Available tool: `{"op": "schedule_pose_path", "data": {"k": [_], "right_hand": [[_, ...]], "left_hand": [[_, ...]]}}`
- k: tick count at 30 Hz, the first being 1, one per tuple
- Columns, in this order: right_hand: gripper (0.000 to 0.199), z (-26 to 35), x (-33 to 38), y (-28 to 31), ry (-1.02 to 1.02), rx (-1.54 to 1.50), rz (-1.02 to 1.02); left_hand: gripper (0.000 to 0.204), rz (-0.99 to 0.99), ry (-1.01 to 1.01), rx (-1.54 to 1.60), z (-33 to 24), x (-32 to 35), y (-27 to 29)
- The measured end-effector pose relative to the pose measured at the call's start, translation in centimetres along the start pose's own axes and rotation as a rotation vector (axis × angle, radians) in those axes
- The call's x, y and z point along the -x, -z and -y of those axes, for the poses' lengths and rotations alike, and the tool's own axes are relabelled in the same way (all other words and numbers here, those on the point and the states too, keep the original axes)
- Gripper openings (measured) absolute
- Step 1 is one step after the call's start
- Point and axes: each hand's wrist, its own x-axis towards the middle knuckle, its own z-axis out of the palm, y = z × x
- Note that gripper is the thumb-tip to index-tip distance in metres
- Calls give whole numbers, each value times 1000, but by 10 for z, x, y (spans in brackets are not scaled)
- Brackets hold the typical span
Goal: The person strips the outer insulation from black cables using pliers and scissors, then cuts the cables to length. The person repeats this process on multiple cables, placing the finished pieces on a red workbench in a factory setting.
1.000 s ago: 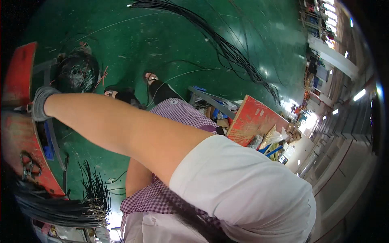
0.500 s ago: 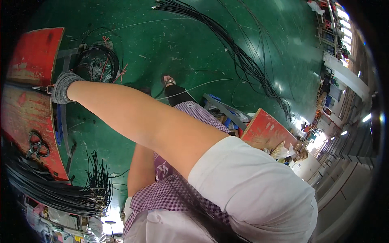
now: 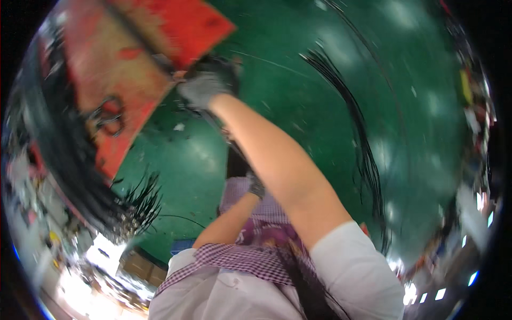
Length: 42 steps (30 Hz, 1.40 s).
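Observation:
A black cable (image 3: 141,36) runs across the worn red board and reaches my right hand (image 3: 205,88), gloved in grey. My right fingers are closed around the cable at the board's edge, though motion blurs them. Past that hand, a dark length slants down toward my left hand (image 3: 256,185), also in a dark glove, held low before my apron. My right forearm partly covers the left hand, and its fingers are hidden.
The red board (image 3: 160,106) carries a small coil of black cable (image 3: 111,116). A thick bundle of black cables (image 3: 58,138) lies along the left. Another bundle (image 3: 354,112) stretches over the green floor (image 3: 293,101) at the right.
My view has swung, so the red board sits higher and more central. My right hand appears nearer my body's midline. My left hand, hidden before, now partly shows.

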Motion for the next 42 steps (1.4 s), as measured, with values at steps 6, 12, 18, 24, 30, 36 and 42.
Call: {"op": "schedule_pose_path", "data": {"k": [6,12,18,24,30,36,42], "right_hand": [[19,-38,-26,-29,151,33,-71],[22,-20,-17,-24,-198,-258,-42],[20,-25,-17,-33,-82,-234,-42],[20,-52,-33,-36,140,-5,-67],[25,-39,-26,-23,-306,-318,-27],[33,-35,-31,-29,-104,-8,-59],[36,-16,-24,-24,-156,-21,33]], "left_hand": [[27,-445,-231,14,-2,11,-96],[13,-615,-459,-882,-31,6,-158],[12,-660,-564,-968,-81,-28,-162],[23,-683,-720,-1313,-96,-12,-233],[49,-675,-85,-1232,-107,-20,-223],[29,-463,-382,-1109,-100,-8,-152],[28,-575,-390,-1401,-102,6,-160]]}}
